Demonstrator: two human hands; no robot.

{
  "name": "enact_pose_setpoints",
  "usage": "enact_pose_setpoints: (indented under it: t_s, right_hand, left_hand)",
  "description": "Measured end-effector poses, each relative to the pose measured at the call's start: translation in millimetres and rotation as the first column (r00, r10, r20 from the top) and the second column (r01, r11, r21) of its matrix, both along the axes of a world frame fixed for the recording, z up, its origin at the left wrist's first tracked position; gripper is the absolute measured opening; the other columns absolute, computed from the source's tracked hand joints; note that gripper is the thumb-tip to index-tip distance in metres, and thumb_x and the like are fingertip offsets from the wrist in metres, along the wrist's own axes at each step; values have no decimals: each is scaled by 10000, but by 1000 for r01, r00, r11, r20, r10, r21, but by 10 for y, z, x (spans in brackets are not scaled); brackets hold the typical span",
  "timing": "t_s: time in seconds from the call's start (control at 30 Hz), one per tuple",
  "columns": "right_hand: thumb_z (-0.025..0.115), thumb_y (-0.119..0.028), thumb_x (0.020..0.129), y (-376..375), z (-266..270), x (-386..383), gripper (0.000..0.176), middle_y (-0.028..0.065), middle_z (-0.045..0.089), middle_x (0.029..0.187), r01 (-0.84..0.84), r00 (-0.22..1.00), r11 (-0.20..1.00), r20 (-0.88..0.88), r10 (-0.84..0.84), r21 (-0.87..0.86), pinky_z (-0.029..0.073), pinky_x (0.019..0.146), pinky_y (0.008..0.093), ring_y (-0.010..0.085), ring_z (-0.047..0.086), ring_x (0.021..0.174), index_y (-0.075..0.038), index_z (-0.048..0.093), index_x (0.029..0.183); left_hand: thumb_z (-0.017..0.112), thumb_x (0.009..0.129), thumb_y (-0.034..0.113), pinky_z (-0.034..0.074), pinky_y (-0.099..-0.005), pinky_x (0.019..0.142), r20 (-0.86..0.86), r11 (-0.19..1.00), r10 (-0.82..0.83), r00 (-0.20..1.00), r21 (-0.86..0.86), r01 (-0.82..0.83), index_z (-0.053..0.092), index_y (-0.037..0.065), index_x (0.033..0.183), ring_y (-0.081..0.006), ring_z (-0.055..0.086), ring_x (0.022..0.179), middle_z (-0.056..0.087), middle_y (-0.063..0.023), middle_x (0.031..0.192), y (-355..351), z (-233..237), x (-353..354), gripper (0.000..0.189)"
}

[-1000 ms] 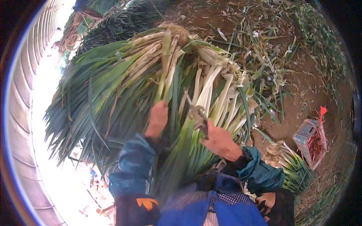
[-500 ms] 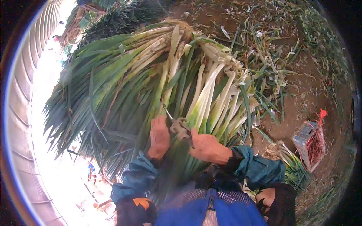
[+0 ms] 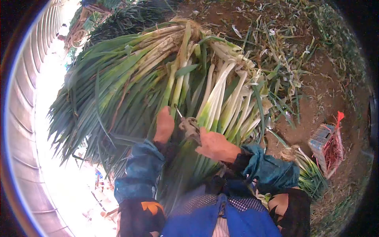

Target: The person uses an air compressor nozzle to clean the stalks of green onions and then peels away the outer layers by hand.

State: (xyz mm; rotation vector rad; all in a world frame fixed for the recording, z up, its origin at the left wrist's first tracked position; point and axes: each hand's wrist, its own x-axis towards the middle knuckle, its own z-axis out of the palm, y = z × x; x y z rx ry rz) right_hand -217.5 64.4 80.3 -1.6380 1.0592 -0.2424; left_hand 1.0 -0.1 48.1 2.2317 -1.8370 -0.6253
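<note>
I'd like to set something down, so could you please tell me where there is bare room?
Bare soil shows between the white stalks and the box, and, with a few bits, beyond the box, right of the leaf scraps. Crowded: around the left hand, right hand and tool, and across the big pile.

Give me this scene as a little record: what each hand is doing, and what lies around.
Left hand: closed around long leek-like stalks
Right hand: gripping a tool with a thin metal tip
Tool type: cannot tell
Pile: long green leaves, pale stalk ends, roots towards the top
Ground: brown soil, strewn with leaf scraps
Lower right: a small bundle beside a box with red strands
</note>
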Motion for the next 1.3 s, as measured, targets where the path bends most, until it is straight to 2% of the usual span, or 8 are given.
enact_pose_setpoints:
  t_s: [0.33,0.47,0.67,0.87,0.97,1.17,1.23,1.3]
  right_hand:
    - [571,-224,736,-156,-59,8,384,266,570,738,25,1000,1000,-6,-25,-13,455,650,492,442,571,729,73,423,930]
    - [577,-238,740,-273,-118,-20,390,263,573,751,181,982,983,-44,-182,-25,454,644,493,441,571,734,64,422,931]
    - [579,-290,788,-64,28,-319,511,278,561,763,159,986,987,-41,-160,-19,434,650,487,439,561,756,94,361,1047]
    - [632,-281,769,61,-31,-208,590,266,577,748,87,995,996,-48,-87,-3,448,661,491,447,568,745,104,336,1105]
    - [630,-263,763,-56,-96,-166,581,265,583,749,148,985,987,-78,-153,-62,450,668,501,454,572,746,97,333,1110]
    - [628,-221,736,-44,34,-105,530,282,588,774,109,982,994,-151,-112,-27,454,679,513,457,578,769,67,347,1082]
    - [619,-205,732,-107,-30,-56,501,283,591,780,129,977,991,-168,-134,-39,457,683,511,456,580,774,60,353,1064]
    - [602,-189,733,-325,-177,-8,469,282,593,782,175,969,983,-163,-183,-61,459,686,507,454,581,775,57,358,1049]
  left_hand:
    - [416,808,-10,425,-471,785,-108,981,-102,989,-173,82,498,-21,976,-425,514,959,548,-250,999,-139,-394,114,188]
    - [485,711,-56,437,-477,796,189,978,-184,965,-63,199,455,-22,990,-438,520,932,527,-244,979,-427,-504,-55,283]
    - [546,687,-13,450,-484,772,271,981,-190,944,20,192,439,-31,1031,-455,545,886,551,-255,985,-400,-393,-126,361]
    - [640,659,69,474,-355,731,-196,961,-75,978,248,124,503,-44,1138,-276,613,844,624,-195,920,-370,132,37,510]
    - [607,679,101,474,-290,664,-540,909,53,840,375,183,527,-19,1106,-174,583,772,601,-108,889,-194,286,136,451]
    - [566,711,98,460,-280,571,-602,867,285,746,494,67,551,10,984,-142,564,720,564,-62,788,413,384,233,288]
    - [563,719,96,460,-276,577,-676,889,28,736,354,292,547,4,1011,-141,562,720,569,-65,805,719,143,612,306]
    - [561,726,89,460,-275,590,-716,881,32,697,350,319,547,-9,1012,-140,557,714,571,-67,820,789,225,599,302]
